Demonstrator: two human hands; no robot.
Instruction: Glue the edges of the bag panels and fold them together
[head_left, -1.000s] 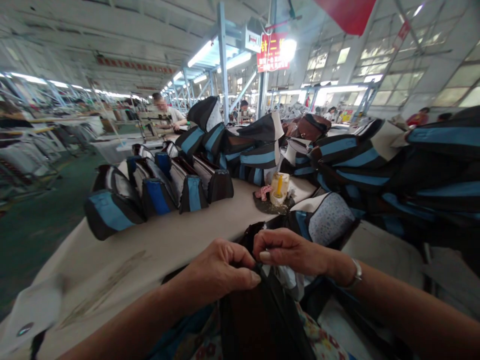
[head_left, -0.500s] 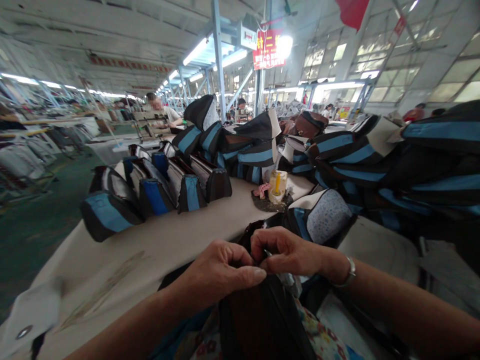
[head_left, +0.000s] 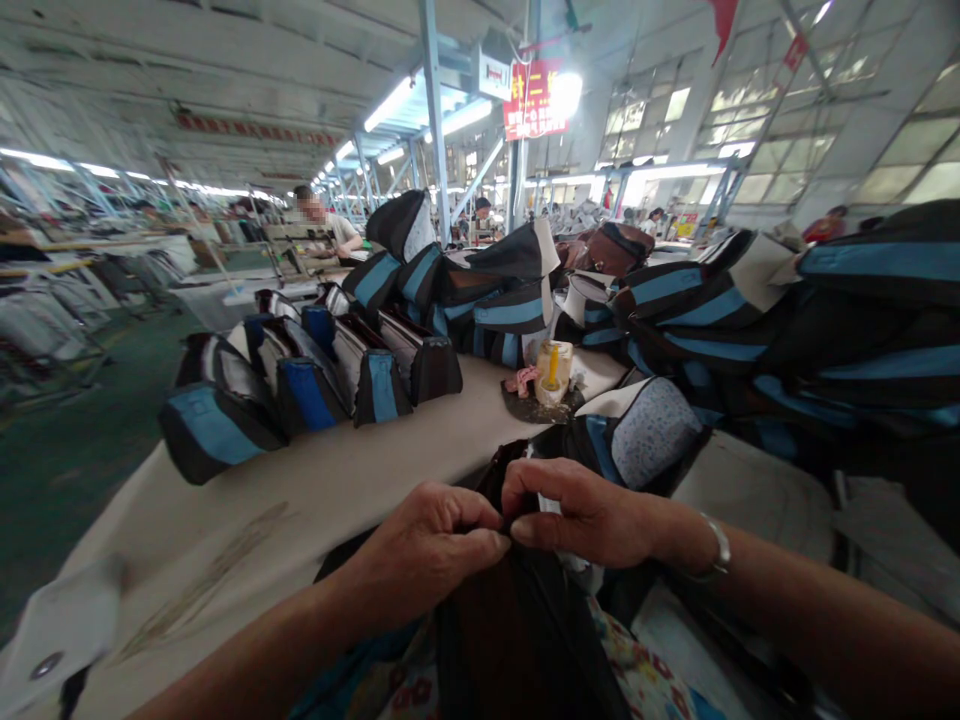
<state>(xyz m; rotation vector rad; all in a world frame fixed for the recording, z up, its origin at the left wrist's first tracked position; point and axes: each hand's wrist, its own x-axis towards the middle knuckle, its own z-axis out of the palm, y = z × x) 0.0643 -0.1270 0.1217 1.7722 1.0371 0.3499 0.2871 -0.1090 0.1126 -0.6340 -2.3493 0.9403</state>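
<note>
A dark bag point(head_left: 517, 630) with a brown middle panel lies on my lap, its upper edge raised between my two hands. My left hand point(head_left: 431, 540) is closed on that edge, thumb against the bent index finger. Facing it, my right hand point(head_left: 581, 510) pinches the same edge with thumb and forefinger, the tips of both hands almost touching. Pale lining shows just under the right hand. What exactly lies between the fingertips is hidden. Close beyond the right hand is a part with patterned light-blue lining point(head_left: 652, 430).
A pale work table point(head_left: 420, 450) carries a row of standing bags point(head_left: 382, 385) at left. A glue pot with a yellow brush point(head_left: 553, 372) stands behind my hands, a pink cloth point(head_left: 521, 380) beside it. Black-and-blue bags point(head_left: 720, 310) are heaped at right. A co-worker point(head_left: 330, 225) sits farther back.
My thumbs have shifted slightly: the left one has drawn back to the left, and the right hand's fingertips have come in nearer to it. The bag stays in place.
</note>
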